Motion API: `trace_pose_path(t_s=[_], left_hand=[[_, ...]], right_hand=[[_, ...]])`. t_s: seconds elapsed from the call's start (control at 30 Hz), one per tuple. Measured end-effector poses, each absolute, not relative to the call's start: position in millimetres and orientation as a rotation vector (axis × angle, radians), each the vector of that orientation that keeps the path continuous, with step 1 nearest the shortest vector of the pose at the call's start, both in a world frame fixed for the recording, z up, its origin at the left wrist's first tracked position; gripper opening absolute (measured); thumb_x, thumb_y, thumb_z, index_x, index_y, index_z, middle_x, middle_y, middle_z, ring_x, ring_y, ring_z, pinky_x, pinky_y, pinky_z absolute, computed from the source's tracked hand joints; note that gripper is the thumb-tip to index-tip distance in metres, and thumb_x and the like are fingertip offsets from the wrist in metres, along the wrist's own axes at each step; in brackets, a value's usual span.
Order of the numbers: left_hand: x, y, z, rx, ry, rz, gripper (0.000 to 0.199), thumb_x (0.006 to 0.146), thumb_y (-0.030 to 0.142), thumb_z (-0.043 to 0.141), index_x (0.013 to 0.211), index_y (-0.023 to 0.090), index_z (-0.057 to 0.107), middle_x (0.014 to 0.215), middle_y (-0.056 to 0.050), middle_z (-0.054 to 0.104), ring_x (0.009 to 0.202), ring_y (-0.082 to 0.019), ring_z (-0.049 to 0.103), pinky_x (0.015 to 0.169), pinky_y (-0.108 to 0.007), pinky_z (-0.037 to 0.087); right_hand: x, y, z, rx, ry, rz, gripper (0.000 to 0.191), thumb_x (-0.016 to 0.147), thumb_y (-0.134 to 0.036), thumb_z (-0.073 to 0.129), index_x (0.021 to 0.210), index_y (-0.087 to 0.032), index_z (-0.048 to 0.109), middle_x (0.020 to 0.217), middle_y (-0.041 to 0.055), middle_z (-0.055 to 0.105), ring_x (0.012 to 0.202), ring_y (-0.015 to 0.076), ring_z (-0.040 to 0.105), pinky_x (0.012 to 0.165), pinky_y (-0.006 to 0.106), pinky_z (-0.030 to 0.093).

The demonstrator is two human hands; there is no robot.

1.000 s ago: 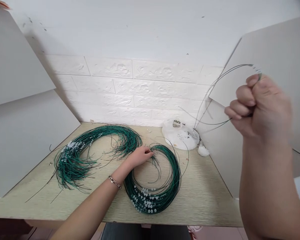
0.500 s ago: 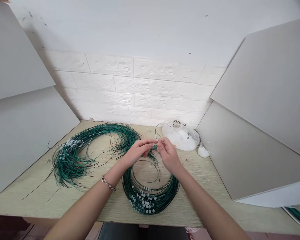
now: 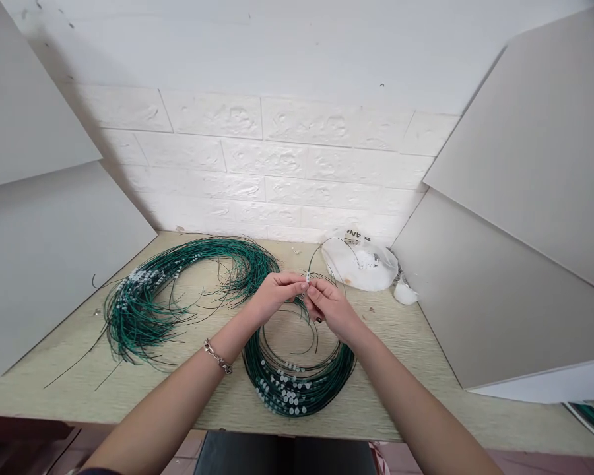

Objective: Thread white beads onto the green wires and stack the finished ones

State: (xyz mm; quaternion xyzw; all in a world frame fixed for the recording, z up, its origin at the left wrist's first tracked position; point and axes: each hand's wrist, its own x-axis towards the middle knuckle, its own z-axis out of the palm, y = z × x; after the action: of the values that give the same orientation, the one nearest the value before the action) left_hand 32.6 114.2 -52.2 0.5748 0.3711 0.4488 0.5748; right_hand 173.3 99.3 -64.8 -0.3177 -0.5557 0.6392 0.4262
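Observation:
Above a round coil of dark green wires (image 3: 297,396) with white beads on it, my two hands meet fingertip to fingertip. My left hand (image 3: 277,291) pinches a thin dark green wire (image 3: 311,260) from the left. Pressed close against it, my right hand (image 3: 328,305) pinches the same wire from the right. Several small white beads (image 3: 307,277) sit on this wire just over my fingertips. From there the wire arcs up and over toward a clear plastic bag (image 3: 336,267) holding loose white beads (image 3: 369,259). My fingers hide the wire's lower part.
A loose curved bundle of green wires (image 3: 212,247) with white beads lies on the left of the wooden table (image 3: 386,396). A small white lump (image 3: 404,292) sits beside the bag. Grey panels (image 3: 519,264) stand at both sides, with a white brick-patterned wall (image 3: 262,158) behind.
My hands have drawn together at the fingertips. The beaded wire now rises in a wider arc above them. The whole view has shifted slightly.

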Motion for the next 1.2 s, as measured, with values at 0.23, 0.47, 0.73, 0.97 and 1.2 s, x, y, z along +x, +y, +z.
trace_pose_path(t_s=[0.23,0.47,0.73,0.97,1.2], left_hand=[[37.9,107.5,-49.4,1.049,0.697,0.996,0.023,0.057,0.03,0.068,0.059,0.01,0.057,0.049,0.003,0.045,0.047,-0.005,0.037,0.047,-0.019,0.028],[33.9,109.8,-48.5,0.896,0.643,1.085,0.02,0.065,0.029,0.062,0.065,0.011,0.052,0.049,0.005,0.035,0.046,-0.003,0.032,0.046,-0.017,0.031],[31.1,113.0,-45.4,1.268,0.949,1.181,0.025,0.065,0.036,0.059,0.062,0.012,0.052,0.051,0.004,0.04,0.048,-0.005,0.035,0.048,-0.019,0.031],[38.6,105.3,-48.9,1.689,1.198,1.215,0.026,0.069,0.038,0.053,0.066,0.013,0.056,0.063,-0.001,0.051,0.06,-0.01,0.043,0.055,-0.021,0.035],[42.0,104.1,-56.1,1.793,1.249,1.182,0.027,0.071,0.039,0.051,0.064,0.013,0.056,0.063,-0.001,0.05,0.061,-0.011,0.043,0.056,-0.022,0.034]], right_hand=[[182.3,98.3,-60.5,-0.629,-1.394,1.883,0.023,0.077,-0.037,0.05,0.073,-0.016,0.044,0.053,-0.0067,0.035,0.043,0.0033,0.026,0.045,0.02,0.024],[186.2,96.3,-57.0,-0.742,-1.738,1.947,0.029,0.073,-0.041,0.052,0.065,-0.016,0.039,0.053,-0.0061,0.038,0.046,0.0043,0.032,0.045,0.018,0.025],[192.2,101.0,-60.1,-0.854,-1.873,1.894,0.024,0.071,-0.038,0.054,0.077,-0.015,0.053,0.063,-0.001,0.054,0.052,0.0071,0.045,0.051,0.021,0.036],[181.7,108.3,-65.7,-0.95,-1.443,1.342,0.026,0.07,-0.039,0.055,0.087,-0.02,0.062,0.097,0.0045,0.058,0.088,0.016,0.052,0.074,0.029,0.042],[184.6,106.6,-63.5,-0.934,-1.406,1.188,0.019,0.068,-0.035,0.058,0.075,-0.019,0.067,0.087,0.0043,0.061,0.087,0.0173,0.053,0.081,0.031,0.04]])
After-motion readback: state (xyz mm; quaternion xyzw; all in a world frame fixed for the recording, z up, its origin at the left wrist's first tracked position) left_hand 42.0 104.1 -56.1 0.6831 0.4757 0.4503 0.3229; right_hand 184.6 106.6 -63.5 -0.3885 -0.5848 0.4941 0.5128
